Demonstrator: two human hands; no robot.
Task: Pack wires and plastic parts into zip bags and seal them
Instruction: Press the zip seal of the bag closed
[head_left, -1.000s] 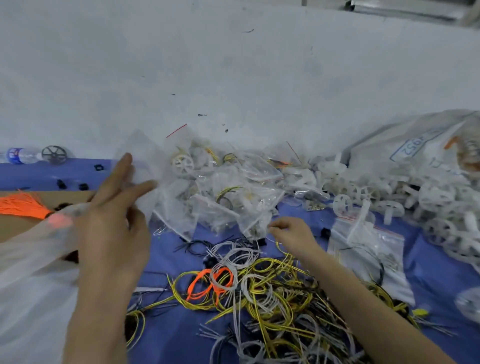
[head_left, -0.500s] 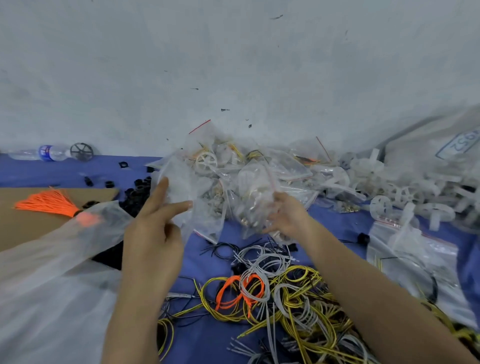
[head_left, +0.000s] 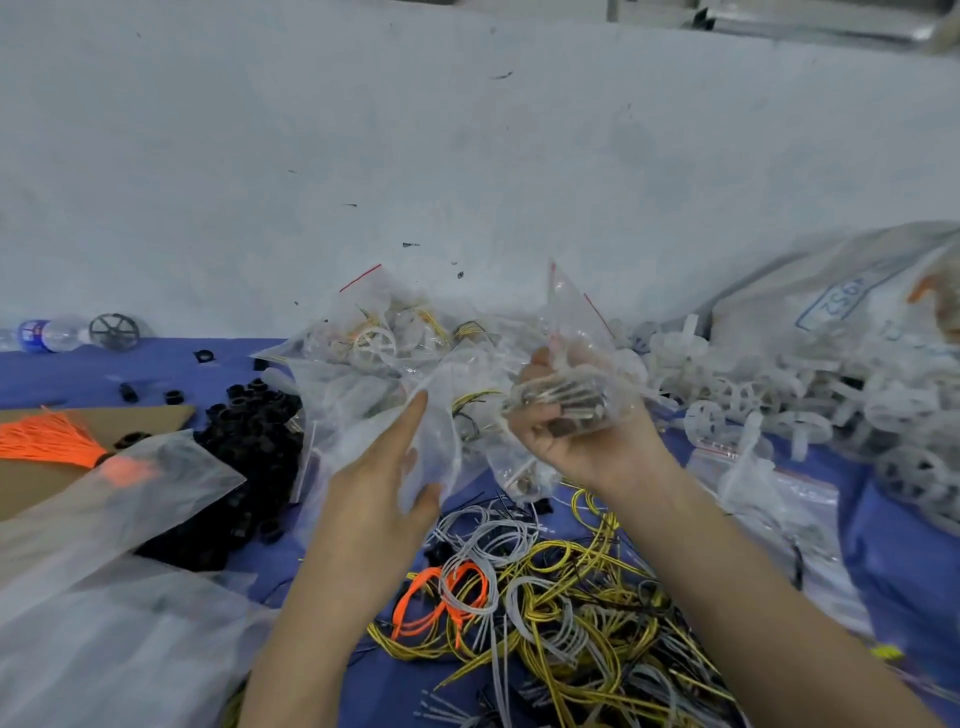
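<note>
My right hand grips a small clear zip bag stuffed with wires and plastic parts, held up above the blue table cover. My left hand pinches a thin, empty-looking clear bag between thumb and outstretched fingers, just left of the right hand. Behind both hands lies a heap of filled zip bags with red seal strips. A tangle of yellow, grey, white and orange wires spreads under my forearms. White plastic wheel parts are piled at the right.
Black plastic rings are heaped left of centre. At the far left a cardboard sheet carries an orange wire bundle. A large translucent bag covers the lower left. A water bottle and a grey sack stand against the wall.
My right hand left the wire tangle, took a filled bag and raised it. My left hand moved right toward it with the thin bag.
</note>
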